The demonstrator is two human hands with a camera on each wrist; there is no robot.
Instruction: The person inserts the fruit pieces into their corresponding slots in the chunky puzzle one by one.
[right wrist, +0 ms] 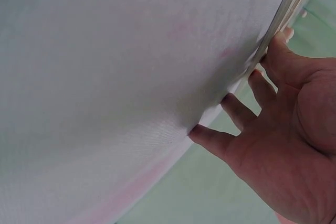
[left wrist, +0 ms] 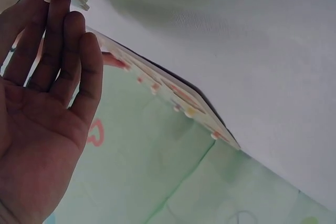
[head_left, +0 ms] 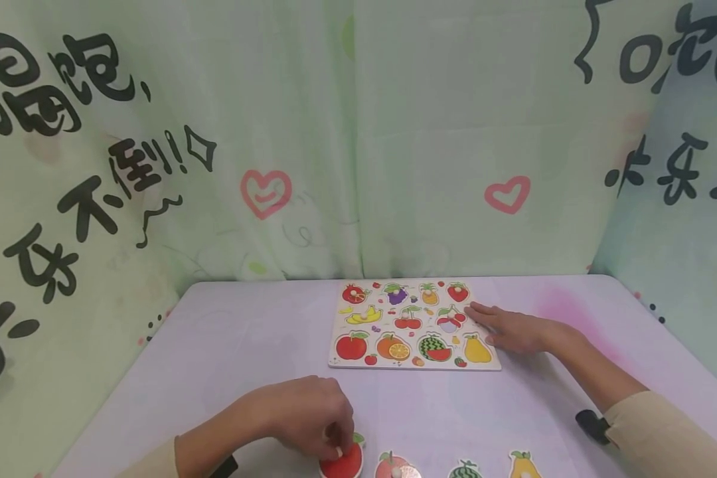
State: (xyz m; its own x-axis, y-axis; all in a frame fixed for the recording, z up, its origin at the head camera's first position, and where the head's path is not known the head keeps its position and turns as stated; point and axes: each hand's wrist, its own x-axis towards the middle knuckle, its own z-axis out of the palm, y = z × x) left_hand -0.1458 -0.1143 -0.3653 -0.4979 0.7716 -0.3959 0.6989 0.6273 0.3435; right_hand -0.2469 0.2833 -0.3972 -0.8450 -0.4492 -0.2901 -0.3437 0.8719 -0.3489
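Green curtain (head_left: 424,133) backed a pale table (head_left: 245,332). You had the red piece (head_left: 342,463) at the table's near side, partly cut by the frame bottom, its leaf end toward the board (head_left: 339,325). Your left hand (head_left: 311,415) was right over it, thumb and fingertips pinching its knob; whether the piece touched the table couldn't be told. Key relation: from that hand, the board lay ahead and a bit right, long axis side to side, with the board's red apple (head_left: 351,346) at its near left corner; your left hand was the nearer one to that corner. Your right hand (head_left: 514,330) was at the board's right edge, fingers straight and spread, touching it, gripping nothing. Left wrist view showed small knobs (left wrist: 215,136) standing on the board. Rightward of your red piece sat an orange piece (head_left: 388,467), just beside it, then a watermelon piece (head_left: 465,470) and a pear piece (head_left: 524,466). No brand readable. Curtain carried black characters (head_left: 83,222): "不倒" legible left, "快乐" right, others warped or cut off; two red hearts (head_left: 245,189) between.
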